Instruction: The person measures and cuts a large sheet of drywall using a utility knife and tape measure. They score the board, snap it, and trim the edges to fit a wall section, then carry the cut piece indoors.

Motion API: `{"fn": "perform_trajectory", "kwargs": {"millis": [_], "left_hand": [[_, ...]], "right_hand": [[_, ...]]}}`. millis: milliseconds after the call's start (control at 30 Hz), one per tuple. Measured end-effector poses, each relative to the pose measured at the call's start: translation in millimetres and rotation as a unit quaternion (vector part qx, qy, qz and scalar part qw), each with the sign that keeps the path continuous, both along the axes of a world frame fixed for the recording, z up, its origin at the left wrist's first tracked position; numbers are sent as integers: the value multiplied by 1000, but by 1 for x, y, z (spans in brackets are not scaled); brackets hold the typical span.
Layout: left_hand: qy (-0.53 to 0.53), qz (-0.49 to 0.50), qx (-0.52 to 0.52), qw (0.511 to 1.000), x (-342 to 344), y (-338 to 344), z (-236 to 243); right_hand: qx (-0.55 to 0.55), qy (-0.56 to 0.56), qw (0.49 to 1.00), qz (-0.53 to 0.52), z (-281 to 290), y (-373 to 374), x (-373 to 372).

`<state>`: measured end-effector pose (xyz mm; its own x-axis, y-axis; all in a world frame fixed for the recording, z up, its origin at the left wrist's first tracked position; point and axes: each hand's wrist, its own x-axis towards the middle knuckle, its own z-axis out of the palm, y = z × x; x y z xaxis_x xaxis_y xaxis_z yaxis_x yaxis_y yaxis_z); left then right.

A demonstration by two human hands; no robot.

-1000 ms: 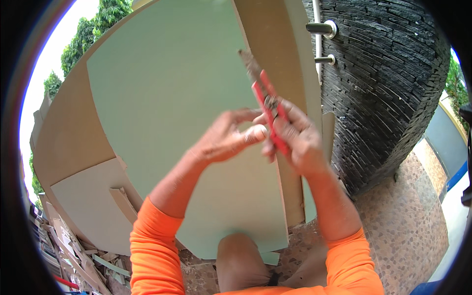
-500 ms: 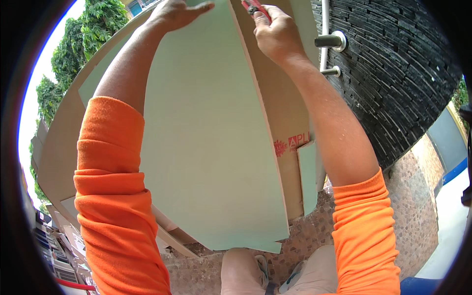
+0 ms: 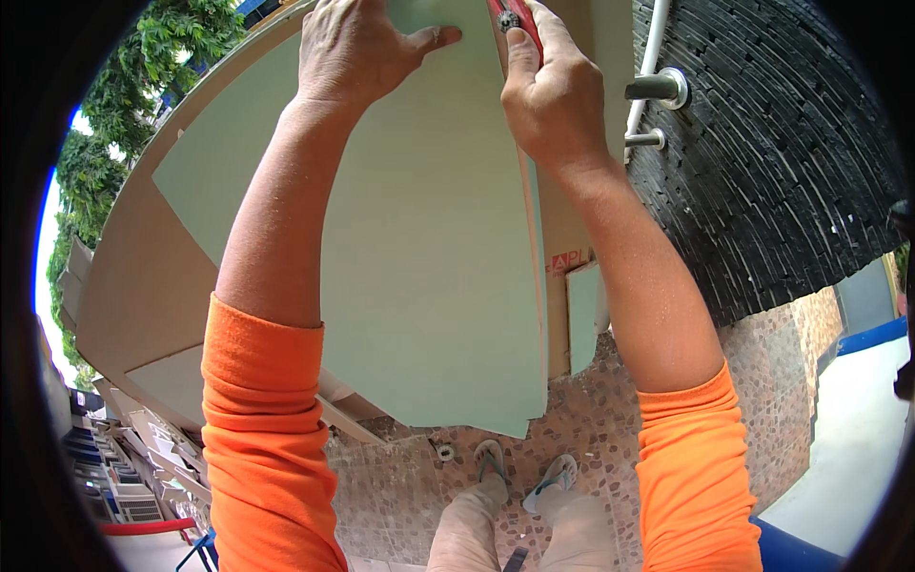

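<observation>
A large pale green plasterboard sheet [image 3: 429, 248] stands tilted in front of me, its right edge showing a paper-covered rim. My left hand [image 3: 357, 48] lies open on the upper part of the sheet, thumb stretched to the right; its fingertips run to the picture's top edge. In my right hand [image 3: 555, 100] is a red utility knife [image 3: 527, 33] with a dark knurled knob, held at the sheet's upper right edge. The knife's front end is cut off by the frame, so its blade cannot be seen.
Behind the sheet lean brown boards [image 3: 133, 276] and a small green offcut [image 3: 579, 319]. At the right are a dark slatted stone wall [image 3: 772, 143] and a door handle [image 3: 658, 88]. Underfoot is a mosaic-stone floor [image 3: 591, 448]. Broken board pieces [image 3: 172, 448] lie at the left.
Both hands sit lower and farther right in the picture, the right one still gripping the knife. The sheet's lower edge appears higher, and more floor shows beneath it.
</observation>
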<state>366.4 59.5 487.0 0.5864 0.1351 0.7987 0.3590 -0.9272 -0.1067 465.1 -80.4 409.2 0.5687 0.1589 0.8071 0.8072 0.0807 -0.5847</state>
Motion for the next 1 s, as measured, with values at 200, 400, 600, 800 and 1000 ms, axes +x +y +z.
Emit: {"fn": "perform_trajectory", "kwargs": {"millis": [200, 400, 600, 800, 1000], "left_hand": [[7, 1, 5, 1000, -5, -20, 11], [20, 64, 91, 994, -4, -10, 11], [3, 7, 6, 1000, -13, -25, 12], [12, 2, -7, 1000, -12, -15, 16], [3, 8, 6, 1000, -11, -7, 8]], "right_hand": [[-1, -16, 1000, -11, 10, -22, -1], [-55, -58, 996, -49, 8, -26, 1], [-60, -87, 993, -48, 18, -25, -5], [-152, -46, 986, -40, 32, -31, -18], [-285, 55, 957, -2, 17, -57, -25]]}}
